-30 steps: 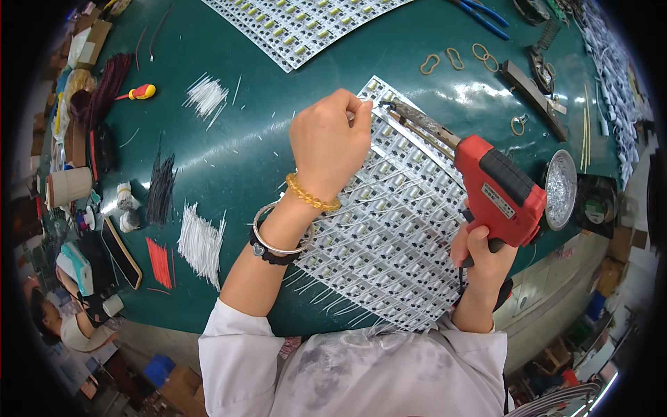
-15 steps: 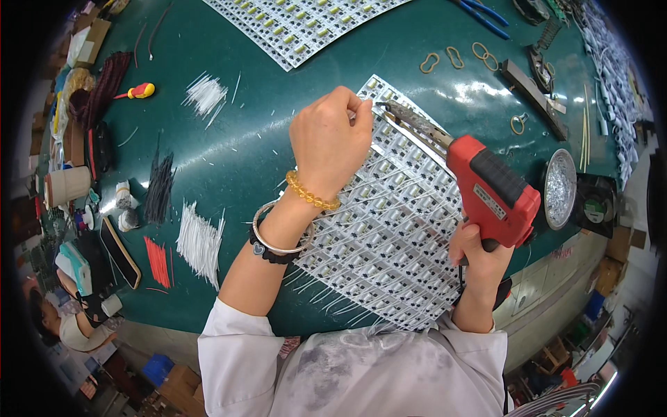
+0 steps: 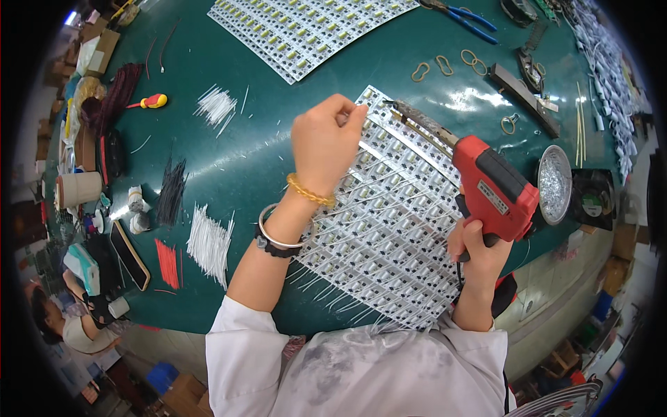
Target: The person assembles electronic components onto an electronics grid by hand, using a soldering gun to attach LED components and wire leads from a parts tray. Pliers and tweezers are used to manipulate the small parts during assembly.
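My right hand [image 3: 481,256] grips a red and black soldering gun [image 3: 495,187]. Its dark metal tip points up and left over the far end of a sheet of small circuit boards [image 3: 389,243]. Many thin white wires lie in rows across this sheet. My left hand [image 3: 325,139] is closed in a pinch above the sheet's far left edge, a short way left of the tip. Anything between its fingertips is too small to make out.
Left of me lie bundles of white wires [image 3: 208,243], black wires [image 3: 170,194] and red wires [image 3: 167,264], plus a phone [image 3: 130,256]. Another circuit board sheet [image 3: 292,52] lies at the back. Blue-handled pliers [image 3: 472,24] and a metal bowl [image 3: 556,184] are on the right. A person [image 3: 76,323] sits far left.
My left fingertips and the soldering gun's tip have drawn slightly apart. The whole view has shifted a little. Both hands stay closed.
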Demonstrator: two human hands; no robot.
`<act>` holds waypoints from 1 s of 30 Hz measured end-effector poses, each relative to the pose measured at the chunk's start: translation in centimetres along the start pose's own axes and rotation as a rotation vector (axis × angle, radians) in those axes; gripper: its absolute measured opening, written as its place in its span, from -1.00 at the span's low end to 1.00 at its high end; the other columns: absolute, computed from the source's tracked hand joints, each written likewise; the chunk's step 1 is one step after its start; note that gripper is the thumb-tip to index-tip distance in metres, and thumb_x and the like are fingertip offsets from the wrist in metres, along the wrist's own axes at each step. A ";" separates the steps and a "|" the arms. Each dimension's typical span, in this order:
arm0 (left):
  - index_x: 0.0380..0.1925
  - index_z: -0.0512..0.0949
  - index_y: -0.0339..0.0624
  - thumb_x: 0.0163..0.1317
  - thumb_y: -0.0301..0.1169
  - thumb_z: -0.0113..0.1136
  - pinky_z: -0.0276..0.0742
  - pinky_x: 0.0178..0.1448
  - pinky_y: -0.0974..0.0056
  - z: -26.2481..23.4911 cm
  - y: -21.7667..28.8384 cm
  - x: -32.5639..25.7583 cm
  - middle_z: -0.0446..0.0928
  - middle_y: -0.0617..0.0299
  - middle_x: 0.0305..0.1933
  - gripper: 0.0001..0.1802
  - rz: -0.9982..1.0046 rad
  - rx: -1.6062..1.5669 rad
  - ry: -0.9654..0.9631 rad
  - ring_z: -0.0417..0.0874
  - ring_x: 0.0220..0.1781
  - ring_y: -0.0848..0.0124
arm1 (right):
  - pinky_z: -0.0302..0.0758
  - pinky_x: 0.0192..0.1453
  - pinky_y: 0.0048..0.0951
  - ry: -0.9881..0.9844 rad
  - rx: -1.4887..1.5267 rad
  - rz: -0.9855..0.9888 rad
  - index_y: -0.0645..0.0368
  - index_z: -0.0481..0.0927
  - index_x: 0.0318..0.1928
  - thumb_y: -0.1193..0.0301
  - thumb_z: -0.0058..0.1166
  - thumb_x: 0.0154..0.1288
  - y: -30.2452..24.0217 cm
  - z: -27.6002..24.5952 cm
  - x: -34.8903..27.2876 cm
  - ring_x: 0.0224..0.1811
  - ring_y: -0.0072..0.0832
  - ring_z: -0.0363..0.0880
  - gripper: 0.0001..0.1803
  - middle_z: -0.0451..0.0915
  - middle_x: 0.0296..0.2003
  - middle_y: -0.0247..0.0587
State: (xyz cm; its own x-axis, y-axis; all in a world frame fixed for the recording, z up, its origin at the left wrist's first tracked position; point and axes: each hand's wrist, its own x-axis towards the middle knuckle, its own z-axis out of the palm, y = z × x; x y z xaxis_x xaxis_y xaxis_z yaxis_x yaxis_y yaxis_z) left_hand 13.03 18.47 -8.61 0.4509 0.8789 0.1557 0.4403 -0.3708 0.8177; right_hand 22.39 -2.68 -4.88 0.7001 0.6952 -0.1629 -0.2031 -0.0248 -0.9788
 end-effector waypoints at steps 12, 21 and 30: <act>-0.55 0.56 -0.29 0.02 -0.40 0.26 0.36 -0.48 0.35 -1.4 0.7 0.9 0.53 0.24 -0.60 -0.84 0.034 0.044 -0.029 0.46 -0.59 0.52 | 0.27 -0.68 -0.59 0.023 -0.018 -0.009 0.38 0.39 -0.23 0.56 0.08 0.17 -0.6 -0.1 -0.7 -0.73 -0.62 0.34 -0.80 0.42 -0.63 -0.29; -0.56 0.60 -0.27 -0.06 -0.38 0.30 0.37 -0.45 0.35 0.2 -0.2 1.0 0.51 0.18 -0.56 -0.84 0.069 0.122 -0.087 0.50 -0.56 0.40 | 0.25 -0.69 -0.59 0.009 -0.020 -0.019 0.37 0.36 -0.22 0.53 0.05 0.18 0.2 -0.4 -0.3 -0.75 -0.60 0.33 -0.79 0.39 -0.67 -0.30; -0.55 0.62 -0.28 -0.10 -0.36 0.31 0.39 -0.47 0.37 0.1 0.5 1.6 0.55 0.17 -0.60 -0.81 -0.031 0.145 -0.160 0.54 -0.58 0.41 | 0.16 -0.75 -0.59 0.048 -0.157 -0.067 0.47 0.32 -0.06 0.18 0.05 0.24 0.9 0.2 -0.1 -0.85 -0.59 0.21 -0.47 0.29 -0.80 -0.29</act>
State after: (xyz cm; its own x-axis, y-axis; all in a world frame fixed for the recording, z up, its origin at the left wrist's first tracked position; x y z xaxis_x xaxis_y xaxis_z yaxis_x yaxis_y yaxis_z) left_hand 14.10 19.70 -8.02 0.5477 0.8360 0.0324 0.5576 -0.3936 0.7308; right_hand 21.99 -2.66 -5.67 0.7412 0.6639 -0.0991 -0.0481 -0.0947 -0.9943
